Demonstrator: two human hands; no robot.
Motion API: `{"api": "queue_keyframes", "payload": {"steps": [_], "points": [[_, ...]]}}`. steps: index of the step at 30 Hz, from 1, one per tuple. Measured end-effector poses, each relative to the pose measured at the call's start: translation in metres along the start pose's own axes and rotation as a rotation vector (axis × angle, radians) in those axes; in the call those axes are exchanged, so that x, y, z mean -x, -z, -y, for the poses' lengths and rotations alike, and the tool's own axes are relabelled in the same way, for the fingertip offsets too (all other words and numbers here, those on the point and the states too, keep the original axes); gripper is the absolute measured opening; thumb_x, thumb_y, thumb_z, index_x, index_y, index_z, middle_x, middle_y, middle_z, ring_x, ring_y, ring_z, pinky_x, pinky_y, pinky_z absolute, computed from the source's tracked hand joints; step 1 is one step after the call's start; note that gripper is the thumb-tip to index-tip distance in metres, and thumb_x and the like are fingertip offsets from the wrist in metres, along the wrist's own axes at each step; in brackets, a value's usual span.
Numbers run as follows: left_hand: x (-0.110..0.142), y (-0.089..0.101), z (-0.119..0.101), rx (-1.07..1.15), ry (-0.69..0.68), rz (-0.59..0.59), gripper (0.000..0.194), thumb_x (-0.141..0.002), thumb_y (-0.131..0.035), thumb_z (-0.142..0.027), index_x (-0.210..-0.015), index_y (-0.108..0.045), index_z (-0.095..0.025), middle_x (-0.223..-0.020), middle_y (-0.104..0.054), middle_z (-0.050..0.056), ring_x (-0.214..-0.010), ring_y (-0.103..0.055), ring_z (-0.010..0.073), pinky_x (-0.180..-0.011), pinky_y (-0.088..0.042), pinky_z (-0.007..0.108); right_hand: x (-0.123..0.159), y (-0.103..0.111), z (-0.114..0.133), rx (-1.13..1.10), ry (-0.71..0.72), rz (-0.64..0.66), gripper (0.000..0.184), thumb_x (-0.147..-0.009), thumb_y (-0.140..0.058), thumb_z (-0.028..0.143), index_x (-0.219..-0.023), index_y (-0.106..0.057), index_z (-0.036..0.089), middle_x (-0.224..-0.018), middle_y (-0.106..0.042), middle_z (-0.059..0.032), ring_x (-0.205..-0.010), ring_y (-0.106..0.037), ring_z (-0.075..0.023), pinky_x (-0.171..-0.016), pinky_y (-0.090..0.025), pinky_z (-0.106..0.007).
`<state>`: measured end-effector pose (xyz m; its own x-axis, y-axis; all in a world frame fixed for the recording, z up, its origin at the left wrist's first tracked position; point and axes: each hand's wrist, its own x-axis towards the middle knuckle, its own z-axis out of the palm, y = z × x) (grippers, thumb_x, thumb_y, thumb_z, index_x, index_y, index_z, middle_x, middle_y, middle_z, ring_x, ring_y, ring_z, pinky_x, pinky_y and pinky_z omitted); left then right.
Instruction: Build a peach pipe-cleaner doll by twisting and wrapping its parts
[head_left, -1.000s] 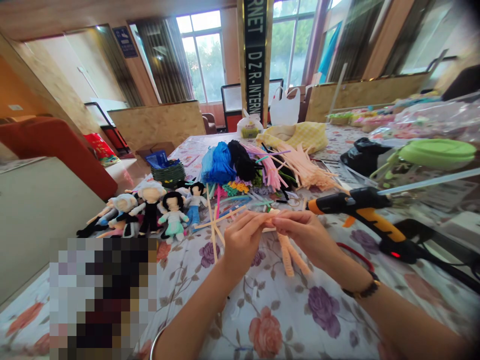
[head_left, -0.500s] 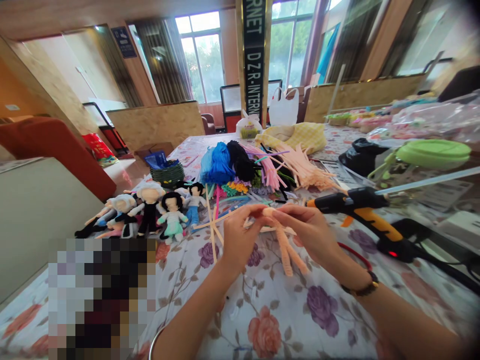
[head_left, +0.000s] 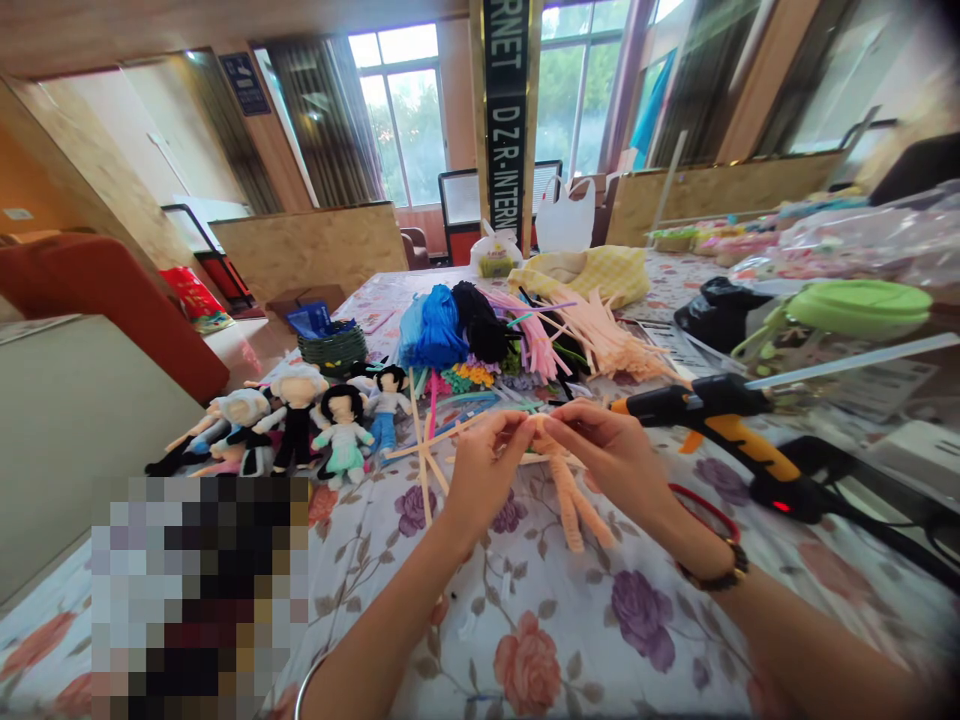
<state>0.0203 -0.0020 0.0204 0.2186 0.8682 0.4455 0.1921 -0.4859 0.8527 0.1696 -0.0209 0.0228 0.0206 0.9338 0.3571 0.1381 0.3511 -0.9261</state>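
Both my hands pinch a peach pipe-cleaner doll body (head_left: 574, 500) above the tablecloth. Its two coiled legs hang down between my wrists, and its upper end is partly hidden by my fingers. My left hand (head_left: 491, 465) is closed on the upper end from the left. From the right, my right hand (head_left: 611, 450) grips the same end with thumb and forefinger, fingertips close to the left ones. Loose cream pipe cleaners (head_left: 422, 450) lie crossed just left of my left hand.
A hot glue gun (head_left: 742, 440) with a lit red switch lies at the right. Finished pipe-cleaner dolls (head_left: 300, 415) sit at the left. Bundles of blue pipe cleaners (head_left: 435, 330) and peach pipe cleaners (head_left: 615, 340) lie behind my hands, near a green-lidded jar (head_left: 855, 305).
My fingertips have shifted slightly around the doll body's upper end, covering more of it. The hands stay in nearly the same place, and the legs still hang down.
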Motion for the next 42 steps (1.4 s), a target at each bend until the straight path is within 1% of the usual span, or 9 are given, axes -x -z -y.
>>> {"api": "queue_keyframes", "payload": {"steps": [5,10,15,25,29,32,36,39,42], "points": [[-0.001,0.002,-0.001,-0.282,-0.154,-0.039,0.017,-0.086,-0.051,-0.026,-0.078,-0.061,-0.015,-0.076,-0.067,0.003,-0.076,-0.062,0.0144,-0.07,-0.047,0.025,0.0,0.0,-0.001,0.024,-0.004,0.017,0.024,-0.079,-0.06,0.042,-0.076,-0.065,0.019,-0.071,-0.061,-0.0012,-0.062,-0.055,-0.0128,-0.055,-0.044,-0.025],[-0.002,0.004,-0.002,-0.377,-0.257,-0.047,0.014,-0.085,-0.052,-0.021,-0.075,-0.06,-0.015,-0.073,-0.066,0.002,-0.073,-0.061,0.0131,-0.069,-0.045,0.023,-0.002,-0.001,-0.005,0.044,-0.011,0.029,0.027,-0.078,-0.06,0.045,-0.078,-0.065,0.018,-0.073,-0.064,-0.0024,-0.067,-0.057,-0.0149,-0.061,-0.046,-0.026],[-0.002,0.004,0.0,-0.396,-0.265,-0.058,0.011,-0.083,-0.054,-0.018,-0.075,-0.061,-0.016,-0.072,-0.067,0.001,-0.069,-0.06,0.0124,-0.067,-0.044,0.023,-0.003,-0.001,-0.006,0.038,-0.028,0.024,0.027,-0.078,-0.06,0.045,-0.077,-0.065,0.018,-0.072,-0.064,-0.0023,-0.067,-0.058,-0.0151,-0.062,-0.047,-0.027],[-0.001,0.001,0.0,-0.334,-0.188,-0.082,0.01,-0.082,-0.056,-0.018,-0.075,-0.063,-0.016,-0.07,-0.067,0.0,-0.064,-0.06,0.011,-0.061,-0.044,0.021,-0.001,-0.003,-0.004,-0.004,-0.063,0.007,0.028,-0.076,-0.061,0.045,-0.074,-0.066,0.018,-0.069,-0.064,-0.0012,-0.063,-0.057,-0.0137,-0.058,-0.045,-0.026],[-0.001,0.002,0.002,-0.332,-0.179,-0.089,0.01,-0.082,-0.057,-0.018,-0.073,-0.062,-0.016,-0.068,-0.067,0.0,-0.064,-0.06,0.0109,-0.061,-0.045,0.021,-0.001,-0.004,-0.003,0.006,-0.086,-0.001,0.031,-0.075,-0.061,0.047,-0.075,-0.067,0.017,-0.068,-0.064,-0.0021,-0.057,-0.054,-0.0128,-0.051,-0.042,-0.025],[-0.001,0.003,0.005,-0.389,-0.262,-0.121,0.005,-0.081,-0.059,-0.018,-0.078,-0.063,-0.016,-0.074,-0.068,0.001,-0.07,-0.061,0.0123,-0.065,-0.046,0.022,-0.001,-0.004,-0.001,-0.023,-0.107,0.0,0.03,-0.075,-0.062,0.047,-0.076,-0.067,0.017,-0.067,-0.063,-0.0012,-0.055,-0.052,-0.0118,-0.048,-0.04,-0.024],[-0.001,0.002,0.01,-0.471,-0.415,-0.165,0.004,-0.082,-0.058,-0.015,-0.082,-0.062,-0.016,-0.076,-0.066,0.001,-0.072,-0.061,0.0124,-0.067,-0.047,0.023,0.0,-0.005,-0.001,-0.078,-0.121,0.015,0.026,-0.075,-0.063,0.044,-0.077,-0.068,0.018,-0.072,-0.066,-0.0012,-0.064,-0.057,-0.0135,-0.058,-0.044,-0.025],[0.001,0.002,0.01,-0.537,-0.486,-0.198,0.008,-0.084,-0.054,-0.014,-0.086,-0.062,-0.015,-0.078,-0.066,0.002,-0.074,-0.06,0.013,-0.069,-0.049,0.024,0.001,-0.006,-0.001,-0.127,-0.138,0.042,0.026,-0.075,-0.064,0.043,-0.08,-0.069,0.017,-0.079,-0.068,-0.0025,-0.072,-0.058,-0.0147,-0.068,-0.045,-0.026],[0.003,0.003,0.008,-0.548,-0.553,-0.21,0.016,-0.086,-0.051,-0.015,-0.099,-0.061,-0.015,-0.086,-0.067,0.004,-0.081,-0.06,0.013,-0.075,-0.05,0.026,0.003,-0.008,0.0,-0.156,-0.145,0.047,0.026,-0.075,-0.064,0.041,-0.077,-0.069,0.016,-0.076,-0.067,-0.0019,-0.071,-0.057,-0.0141,-0.068,-0.044,-0.026]]}}
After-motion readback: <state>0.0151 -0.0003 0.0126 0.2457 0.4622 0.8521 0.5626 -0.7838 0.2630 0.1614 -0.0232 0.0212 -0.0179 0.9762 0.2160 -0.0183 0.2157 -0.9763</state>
